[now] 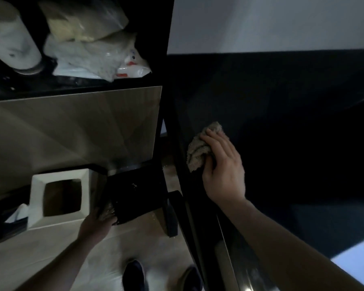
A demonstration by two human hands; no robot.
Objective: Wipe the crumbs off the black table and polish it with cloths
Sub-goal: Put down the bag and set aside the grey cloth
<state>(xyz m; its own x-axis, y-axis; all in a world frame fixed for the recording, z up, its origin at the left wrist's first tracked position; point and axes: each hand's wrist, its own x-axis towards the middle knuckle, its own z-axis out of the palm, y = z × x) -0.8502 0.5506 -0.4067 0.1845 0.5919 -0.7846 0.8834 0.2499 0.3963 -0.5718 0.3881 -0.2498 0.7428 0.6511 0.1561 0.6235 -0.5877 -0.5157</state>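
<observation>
Now the right hand (223, 169) presses a bunched cloth (199, 148) on the tabletop (282, 101) near its left edge; the left hand (99, 221), lower left, grips a black tray (135, 196) by the bin (59, 196).

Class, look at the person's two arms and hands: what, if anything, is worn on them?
Nothing shows on either: the left hand and right hand are bare, without gloves, rings or a watch, and both forearms are uncovered, with no sleeves in view.

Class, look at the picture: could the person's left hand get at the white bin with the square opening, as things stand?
Probably yes. The left hand hangs low beside the white bin, with nothing visible between them. However, it seems to be holding a black dustpan-like tray, so it would likely need to put that down first.
</observation>
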